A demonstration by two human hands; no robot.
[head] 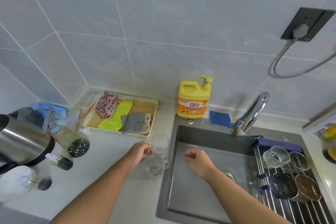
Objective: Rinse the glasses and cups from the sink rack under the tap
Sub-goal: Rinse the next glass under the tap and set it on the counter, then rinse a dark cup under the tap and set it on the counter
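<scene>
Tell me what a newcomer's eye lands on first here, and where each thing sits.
The bright yellow detergent jug stands out first, at the wall behind the sink. The left hand is at two glass mugs on the counter left of it; the right hand hangs empty over the basin. Glasses lie on the rack across the sink's right side.

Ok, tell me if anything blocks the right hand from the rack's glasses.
Nothing visible. The right hand hangs over the sink; only bare basin lies between it and the glasses on the rack. The tap stands farther back.
</scene>
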